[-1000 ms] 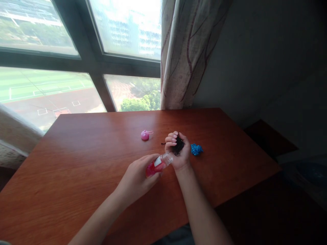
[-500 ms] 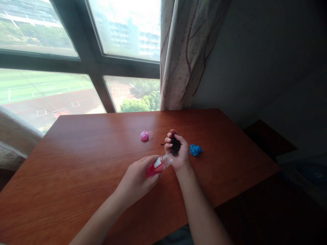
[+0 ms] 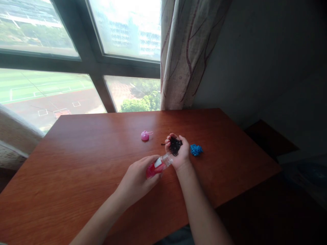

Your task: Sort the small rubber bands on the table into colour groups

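Observation:
My left hand (image 3: 136, 175) is wrapped around a small clear bottle (image 3: 159, 164) with pinkish-red contents and a pale label. The bottle is tilted, its uncapped mouth close to the heel of my right hand (image 3: 183, 154). That hand is cupped palm up, cradling a tangle of thin black bands (image 3: 175, 145) with its fingers curled at the edges. One black strand sticks out past the fingertips on the left. Just right of this hand, a clump of blue bands (image 3: 196, 150) lies on the table. A pink rounded cap (image 3: 145, 135) with a thin loop rests farther back.
The reddish-brown wooden table (image 3: 89, 153) runs back to the window (image 3: 94, 64). A patterned curtain (image 3: 178, 68) hangs behind it, beside a dark wall (image 3: 255, 61). The table's right edge slants down toward a dark area.
The fingers of my right hand have loosened and spread, exposing more of the black bands. My left hand and the bottle have stayed almost still.

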{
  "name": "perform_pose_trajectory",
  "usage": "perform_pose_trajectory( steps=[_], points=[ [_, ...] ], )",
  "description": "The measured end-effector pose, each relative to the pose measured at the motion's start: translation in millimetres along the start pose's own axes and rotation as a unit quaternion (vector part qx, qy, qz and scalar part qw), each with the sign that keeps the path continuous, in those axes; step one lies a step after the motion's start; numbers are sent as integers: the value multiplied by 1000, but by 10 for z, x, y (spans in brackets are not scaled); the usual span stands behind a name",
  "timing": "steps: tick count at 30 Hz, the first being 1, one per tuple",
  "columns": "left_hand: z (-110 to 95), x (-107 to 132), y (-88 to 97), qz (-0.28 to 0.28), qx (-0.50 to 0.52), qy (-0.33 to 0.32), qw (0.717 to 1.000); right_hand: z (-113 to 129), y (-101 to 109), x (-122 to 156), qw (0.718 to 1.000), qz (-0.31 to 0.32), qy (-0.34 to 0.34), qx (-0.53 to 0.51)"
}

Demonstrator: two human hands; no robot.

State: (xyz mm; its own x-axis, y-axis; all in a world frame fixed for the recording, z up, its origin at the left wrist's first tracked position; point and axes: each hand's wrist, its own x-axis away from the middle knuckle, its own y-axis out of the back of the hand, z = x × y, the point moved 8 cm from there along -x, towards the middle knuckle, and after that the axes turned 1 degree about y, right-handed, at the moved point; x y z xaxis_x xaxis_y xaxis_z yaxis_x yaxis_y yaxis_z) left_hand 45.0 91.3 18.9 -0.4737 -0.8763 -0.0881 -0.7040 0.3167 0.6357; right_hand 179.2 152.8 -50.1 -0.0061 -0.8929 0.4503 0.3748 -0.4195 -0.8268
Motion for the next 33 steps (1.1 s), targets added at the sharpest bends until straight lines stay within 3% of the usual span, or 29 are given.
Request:
perform_pose_trajectory(
  steps=[6, 14, 19, 27, 33],
  points=[
    [7, -4, 11, -7, -3, 0, 1000, -46, -98, -20, 998, 31, -30, -39],
    [12, -14, 27, -15, 4, 0, 1000, 34, -341, 98, 993, 104, 12, -52],
    [23, -7, 45, -19, 6, 5, 1000, 58, -404, 173, 992, 116, 52, -4],
    [9, 8, 59, -46, 8, 5, 999, 95, -447, 285, 967, 99, 188, 140],
    [-1, -8, 43, -50, 20, 10, 999, 67, -453, 322, 958, 86, 240, 130]
  ],
)
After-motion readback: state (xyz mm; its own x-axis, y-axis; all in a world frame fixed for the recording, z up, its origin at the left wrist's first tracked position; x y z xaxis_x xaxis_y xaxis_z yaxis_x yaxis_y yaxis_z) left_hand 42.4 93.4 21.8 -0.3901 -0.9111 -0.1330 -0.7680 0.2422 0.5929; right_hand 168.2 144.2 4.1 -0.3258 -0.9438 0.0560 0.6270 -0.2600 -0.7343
